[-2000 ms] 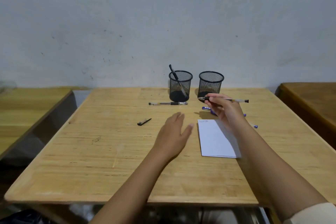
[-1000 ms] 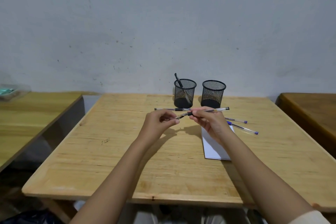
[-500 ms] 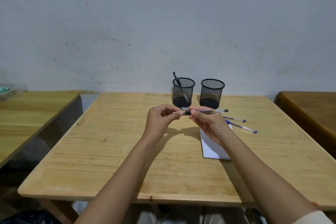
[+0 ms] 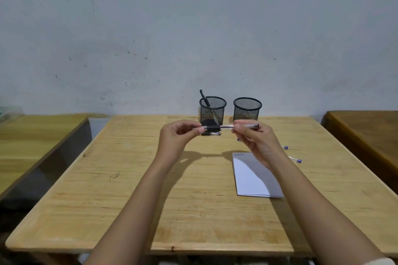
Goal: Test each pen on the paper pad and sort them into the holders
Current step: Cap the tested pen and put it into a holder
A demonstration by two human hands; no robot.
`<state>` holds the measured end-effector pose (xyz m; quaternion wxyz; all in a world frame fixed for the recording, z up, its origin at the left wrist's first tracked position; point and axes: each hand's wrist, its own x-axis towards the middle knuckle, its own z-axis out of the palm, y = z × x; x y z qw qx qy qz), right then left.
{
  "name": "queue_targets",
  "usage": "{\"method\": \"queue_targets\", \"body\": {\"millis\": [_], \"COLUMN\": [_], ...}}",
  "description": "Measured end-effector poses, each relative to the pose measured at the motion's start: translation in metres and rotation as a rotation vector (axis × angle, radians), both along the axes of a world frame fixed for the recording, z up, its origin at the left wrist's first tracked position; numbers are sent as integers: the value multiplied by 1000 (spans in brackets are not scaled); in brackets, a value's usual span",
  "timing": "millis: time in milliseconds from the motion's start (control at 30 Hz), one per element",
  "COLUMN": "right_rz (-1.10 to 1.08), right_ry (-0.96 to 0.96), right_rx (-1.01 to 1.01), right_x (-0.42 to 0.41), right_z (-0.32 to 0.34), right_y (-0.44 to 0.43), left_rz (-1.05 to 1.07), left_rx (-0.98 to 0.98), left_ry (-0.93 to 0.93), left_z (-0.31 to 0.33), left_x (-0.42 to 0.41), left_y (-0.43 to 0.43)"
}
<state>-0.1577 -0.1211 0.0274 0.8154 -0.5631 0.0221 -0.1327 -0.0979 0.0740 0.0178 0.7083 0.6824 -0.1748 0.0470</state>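
Note:
I hold a clear pen with black parts [image 4: 224,127] level in the air in front of the holders. My left hand [image 4: 179,135] pinches its left end, where the black cap sits, and my right hand [image 4: 256,140] grips its barrel. The left mesh holder [image 4: 212,112] has one black pen [image 4: 204,98] standing in it. I see nothing in the right mesh holder [image 4: 247,109]. The white paper pad [image 4: 254,175] lies under my right wrist, with a small scribble at its top.
Another black pen [image 4: 212,134] lies on the wooden table [image 4: 150,189] below the held one. Two blue-tipped pens [image 4: 296,159] lie right of the pad, partly behind my right hand. A lighter table stands at left, a darker one at right.
My left hand picked up the black cap from the table and brought it to the pen in my right hand. Both hands now hold the pen level, the cap on its left end.

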Motion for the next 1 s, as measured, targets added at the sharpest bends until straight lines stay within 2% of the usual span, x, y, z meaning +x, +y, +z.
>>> {"method": "queue_targets", "body": {"millis": [300, 367, 500, 633, 733, 833, 933, 1000], "right_rz": [39, 37, -127, -346, -377, -327, -310, -319], "right_ry": [-47, -46, -67, -85, -12, 31, 64, 114], "right_rx": [-952, -1075, -895, -747, -691, -619, -716, -904], "right_x": [34, 48, 78, 113, 142, 167, 183, 189], "right_z": [15, 15, 22, 33, 36, 31, 26, 23], "right_y": [-5, -2, -5, -24, -33, -34, -31, -31], "left_rz": [-67, -81, -10, 54, -25, -69, -72, -94], "left_rx": [-107, -113, -118, 234, 419, 396, 318, 284], "left_ry": [-87, -110, -105, -53, -30, -75, -59, -45], "left_z": [39, 47, 46, 11, -17, -29, -33, -34], "left_x": [36, 44, 67, 97, 109, 119, 124, 126], "left_y": [-14, -26, -36, -44, -55, -67, -75, -76]}}
